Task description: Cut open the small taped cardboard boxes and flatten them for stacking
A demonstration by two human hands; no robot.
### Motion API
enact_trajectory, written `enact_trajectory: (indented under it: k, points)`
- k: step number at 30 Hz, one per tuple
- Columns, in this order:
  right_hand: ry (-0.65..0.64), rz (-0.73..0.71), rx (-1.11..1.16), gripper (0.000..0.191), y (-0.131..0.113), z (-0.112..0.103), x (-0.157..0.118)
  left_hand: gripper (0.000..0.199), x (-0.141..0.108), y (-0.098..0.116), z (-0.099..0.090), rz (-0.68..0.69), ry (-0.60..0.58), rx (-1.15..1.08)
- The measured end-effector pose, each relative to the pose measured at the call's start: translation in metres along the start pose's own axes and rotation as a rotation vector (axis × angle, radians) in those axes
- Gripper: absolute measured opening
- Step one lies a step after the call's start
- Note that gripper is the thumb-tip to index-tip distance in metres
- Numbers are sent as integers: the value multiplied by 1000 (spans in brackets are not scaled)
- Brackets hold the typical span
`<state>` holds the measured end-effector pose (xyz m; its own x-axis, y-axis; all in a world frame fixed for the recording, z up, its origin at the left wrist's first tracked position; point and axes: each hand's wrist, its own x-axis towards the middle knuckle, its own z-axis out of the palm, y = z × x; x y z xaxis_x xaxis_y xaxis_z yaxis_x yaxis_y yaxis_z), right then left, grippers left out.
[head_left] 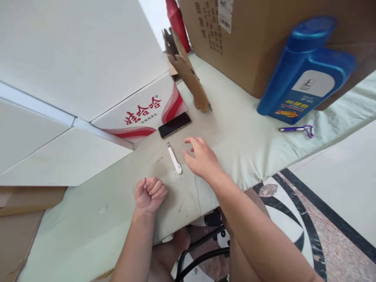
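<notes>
My left hand (150, 194) rests closed in a fist above the pale green cloth, with nothing showing between its fingers. To its right, my right hand (202, 157) is open, its thumb and fingers curved apart and bare. A slim white utility knife (175, 159), with a greyish tip pointing away from me, lies on the cloth between the two hands. Neither hand touches it; the right fingertips are nearest. Just beyond the knife is a black phone (174, 125), lying flat against the foot of a white box with red lettering (143, 113).
A torn piece of cardboard (188, 74) stands behind the phone, beside a red bottle (178, 25). At the right are a large brown carton (241, 47), a blue bottle (305, 78) and a purple pen-like item (295, 129). The cloth-covered table's edge (258, 181) runs close below my hands.
</notes>
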<state>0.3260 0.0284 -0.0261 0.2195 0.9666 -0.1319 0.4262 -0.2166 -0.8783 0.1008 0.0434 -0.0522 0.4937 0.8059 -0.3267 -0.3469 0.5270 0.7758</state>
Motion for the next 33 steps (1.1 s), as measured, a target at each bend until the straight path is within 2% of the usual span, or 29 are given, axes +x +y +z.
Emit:
enact_trajectory:
  k: [2, 7, 11, 15, 19, 22, 25, 28, 33]
  points:
    - [-19, -41, -38, 38, -1, 16, -5, 78, -11, 4, -6, 16, 23, -77]
    - [-55, -135, -114, 31, 0, 50, -15, 79, -35, 25, -12, 97, 77, -107]
    - [-21, -236, -156, 30, 0, 71, -21, 68, -53, 41, -22, 181, 143, -203]
    - [102, -477, -227, 23, 2, 94, -29, 52, -76, 59, -39, 342, 136, -358]
    - [24, -590, -291, 19, 1, 123, -39, 49, -102, 75, -66, 498, 208, -491]
    - [-11, -578, -309, 19, -12, 146, -48, 49, -120, 86, -90, 583, 366, -642]
    - [-70, -603, -306, 17, -31, 169, -62, 48, -138, 94, -110, 611, 489, -808]
    - [-102, -671, -319, 16, -48, 195, -77, 48, -153, 97, -126, 612, 523, -899]
    - [-217, -780, -304, 16, -87, 248, -95, 49, -176, 97, -151, 659, 550, -907]
